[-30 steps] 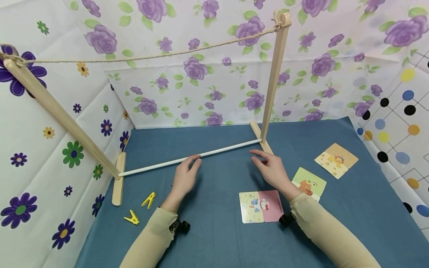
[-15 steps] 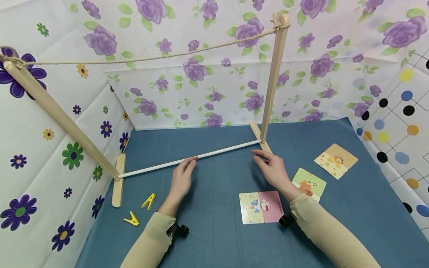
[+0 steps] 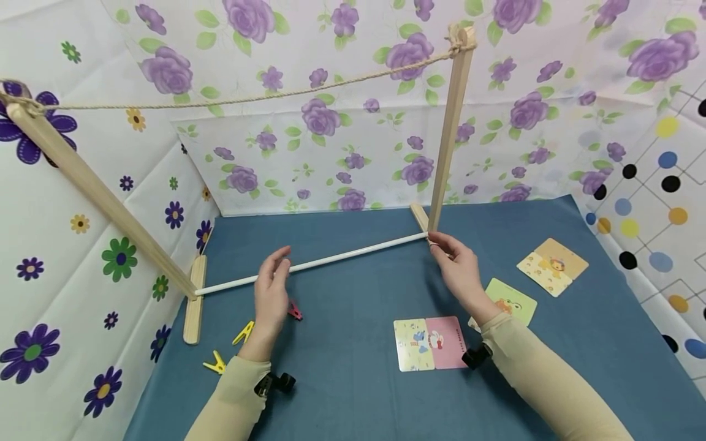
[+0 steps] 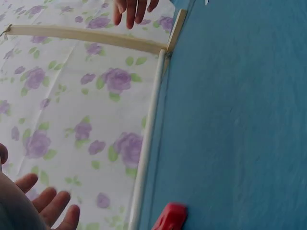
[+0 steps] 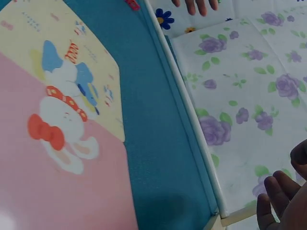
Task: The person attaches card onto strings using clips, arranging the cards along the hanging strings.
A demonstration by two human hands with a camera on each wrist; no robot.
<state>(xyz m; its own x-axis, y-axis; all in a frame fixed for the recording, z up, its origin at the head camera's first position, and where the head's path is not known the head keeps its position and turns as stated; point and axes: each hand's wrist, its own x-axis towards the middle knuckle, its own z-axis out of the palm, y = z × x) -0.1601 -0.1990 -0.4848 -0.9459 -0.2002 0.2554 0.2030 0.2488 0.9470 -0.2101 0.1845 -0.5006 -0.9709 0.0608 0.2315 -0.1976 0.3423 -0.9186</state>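
Observation:
My left hand (image 3: pixel 271 300) hovers over the left half of a white rod (image 3: pixel 353 252), fingers loosely bent and holding nothing. Just right of that wrist lies a red clothespin (image 3: pixel 295 310), also visible as a red clothespin (image 4: pixel 171 218) low in the left wrist view. Two yellow clothespins (image 3: pixel 243 332) lie to its left, one partly behind the forearm. My right hand (image 3: pixel 459 269) is by the foot of the right wooden post (image 3: pixel 451 131); in the right wrist view its relaxed fingers (image 5: pixel 276 194) hold nothing. Whether it touches the post, I cannot tell.
A rope (image 3: pixel 265 98) sags between the right post and the left wooden post (image 3: pixel 99 190). On the blue cloth (image 3: pixel 353 392) lie a pink-and-yellow card (image 3: pixel 430 344), a green card (image 3: pixel 515 301) and an orange card (image 3: pixel 553 266). Patterned sheets hang around.
My left hand has moved left along the rod, uncovering the red clothespin. My right hand has shifted slightly up and right, toward the right post's foot.

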